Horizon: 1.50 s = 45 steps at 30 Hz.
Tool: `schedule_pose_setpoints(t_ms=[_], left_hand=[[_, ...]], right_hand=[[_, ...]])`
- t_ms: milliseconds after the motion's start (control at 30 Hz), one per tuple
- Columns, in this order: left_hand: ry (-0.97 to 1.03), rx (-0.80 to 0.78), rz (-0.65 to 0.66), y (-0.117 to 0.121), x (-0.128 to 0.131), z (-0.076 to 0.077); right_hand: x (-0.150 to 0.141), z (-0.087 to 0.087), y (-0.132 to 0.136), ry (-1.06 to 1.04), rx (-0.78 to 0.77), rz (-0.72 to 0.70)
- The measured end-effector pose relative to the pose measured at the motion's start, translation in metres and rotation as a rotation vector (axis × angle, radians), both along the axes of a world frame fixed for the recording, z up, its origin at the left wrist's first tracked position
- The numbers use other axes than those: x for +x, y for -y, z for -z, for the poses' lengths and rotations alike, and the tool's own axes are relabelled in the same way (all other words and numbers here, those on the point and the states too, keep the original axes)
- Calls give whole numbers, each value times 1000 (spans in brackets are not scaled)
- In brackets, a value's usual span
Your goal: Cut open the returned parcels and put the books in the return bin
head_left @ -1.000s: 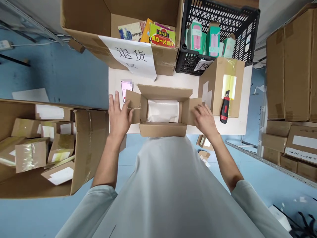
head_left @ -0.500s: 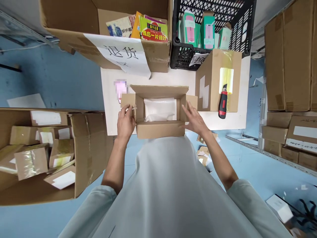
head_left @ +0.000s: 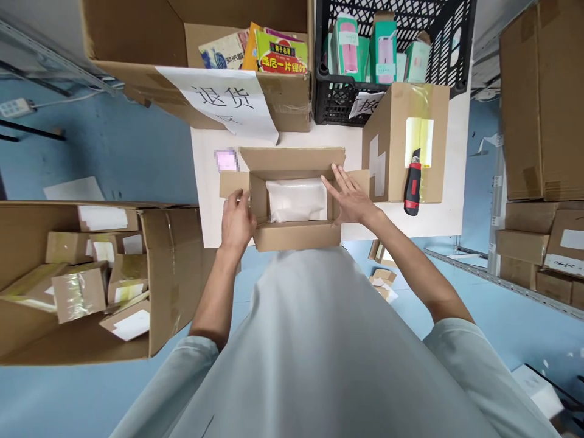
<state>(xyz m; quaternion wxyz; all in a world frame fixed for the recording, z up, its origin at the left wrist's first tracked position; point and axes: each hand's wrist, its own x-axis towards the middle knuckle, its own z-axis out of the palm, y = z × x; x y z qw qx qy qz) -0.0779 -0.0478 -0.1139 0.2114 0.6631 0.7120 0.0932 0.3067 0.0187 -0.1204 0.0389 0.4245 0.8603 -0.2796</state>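
Note:
A small open cardboard box (head_left: 296, 234) stands on the white table (head_left: 401, 222) right in front of me, with a white plastic-wrapped item (head_left: 296, 199) lying inside. My left hand (head_left: 236, 219) is curled around the box's left wall, under the left flap. At the right wall, my right hand (head_left: 349, 196) lies flat with fingers stretched out, reaching over the box's right edge towards the white item. The far flap stands open.
A taped carton (head_left: 401, 131) with a red and black utility knife (head_left: 412, 184) on it stands to the right. Behind are a big carton with a paper sign (head_left: 223, 100) and a black crate (head_left: 451, 36) of green boxes. A large carton of parcels (head_left: 168, 267) stands at my left.
My right hand has moved from the outer right flap in over the box's right edge. My left hand went from flat beside the box to gripping its left wall.

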Motion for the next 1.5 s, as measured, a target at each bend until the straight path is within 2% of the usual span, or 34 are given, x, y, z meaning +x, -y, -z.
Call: schedule_pose_setpoints(t_ms=[133, 267, 333, 433, 567, 700, 867, 1000, 1200, 1367, 1500], left_hand=[[-5, 41, 70, 0, 21, -12], [49, -21, 256, -6, 62, -17], [36, -94, 342, -14, 86, -12], [-46, -180, 430, -32, 116, 4], [-153, -263, 416, -55, 139, 29], [-214, -301, 430, -64, 148, 46], [-238, -282, 481, -71, 149, 56], [-175, -290, 509, -75, 148, 57], [-200, -264, 442, -68, 161, 58], [-222, -350, 527, -73, 172, 63], [-210, -355, 564, -77, 163, 58]], right_hand=[[3, 7, -1, 0, -29, -20], [5, 12, 0, -17, -54, -14], [5, 14, 1, -21, -57, -12], [5, 16, 1, -17, -49, -16], [4, 16, 2, 10, -46, -17], [2, 14, 3, 20, -53, -10], [1, 13, 3, -10, -63, 0], [0, 13, 3, -3, -75, 2], [-2, 11, 3, 28, -64, -2], [-2, 9, 5, 33, -55, 0], [-2, 10, 5, 23, -61, 6]])
